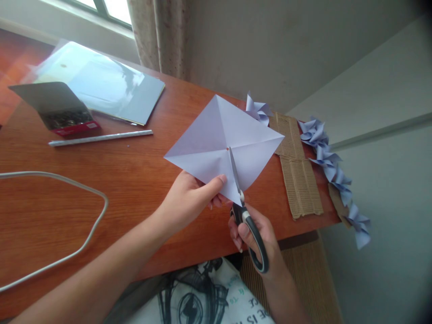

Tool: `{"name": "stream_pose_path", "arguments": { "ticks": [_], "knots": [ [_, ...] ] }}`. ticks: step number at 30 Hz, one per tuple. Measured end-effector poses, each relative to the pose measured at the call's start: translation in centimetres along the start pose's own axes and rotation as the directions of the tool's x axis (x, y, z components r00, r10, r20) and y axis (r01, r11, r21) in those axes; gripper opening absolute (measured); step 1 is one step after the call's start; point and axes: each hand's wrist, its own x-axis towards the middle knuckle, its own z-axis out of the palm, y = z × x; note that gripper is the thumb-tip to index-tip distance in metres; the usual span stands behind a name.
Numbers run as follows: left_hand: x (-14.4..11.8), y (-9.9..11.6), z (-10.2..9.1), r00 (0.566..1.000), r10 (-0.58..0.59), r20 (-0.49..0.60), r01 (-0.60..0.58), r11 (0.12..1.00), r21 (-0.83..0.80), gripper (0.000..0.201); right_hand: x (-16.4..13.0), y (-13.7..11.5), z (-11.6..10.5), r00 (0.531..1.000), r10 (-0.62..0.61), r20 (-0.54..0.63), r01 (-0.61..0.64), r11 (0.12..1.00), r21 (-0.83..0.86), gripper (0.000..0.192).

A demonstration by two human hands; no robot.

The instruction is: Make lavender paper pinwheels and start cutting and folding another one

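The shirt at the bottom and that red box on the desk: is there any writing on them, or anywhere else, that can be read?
"E IS M": partial, cut off by the frame edge, on the printed white shirt.
Teal lettering beside it: too small to read.
White label on the red box: blurred, unreadable.
Nothing else carries text.

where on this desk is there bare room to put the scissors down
Bare wood lies between the grey cable and the white stick. The right end is crowded: cardboard strip and paper pinwheels.
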Motion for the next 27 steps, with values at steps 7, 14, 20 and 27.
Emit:
{"name": "stream_pose_path", "arguments": {
  "ticks": [7, 14, 20, 27],
  "knots": [
    [0.01, 0.10, 0.03, 1.000, -0.007, -0.003, 0.007, 1.000, -0.002, 0.024, -0.02, -0.12, 0.03, 1.000, -0.001, -0.002, 0.001, 1.000, 0.003, 0.052],
    [0.00, -0.10, -0.06, 1.000, -0.012, 0.000, 0.012, 1.000, -0.001, 0.024, -0.01, 0.05, -0.14, 1.000, -0.012, 0.005, 0.012, 1.000, -0.013, 0.052],
    [-0.07, -0.02, -0.04, 1.000, -0.016, 0.004, 0.016, 1.000, 0.007, 0.025, -0.13, -0.02, 0.02, 1.000, 0.011, -0.025, -0.011, 1.000, 0.002, 0.054],
    [-0.06, 0.03, -0.04, 1.000, -0.017, -0.006, 0.017, 1.000, 0.023, 0.027, -0.13, -0.24, 0.06, 1.000, 0.007, -0.020, -0.007, 1.000, -0.015, 0.056]
  ]
}}
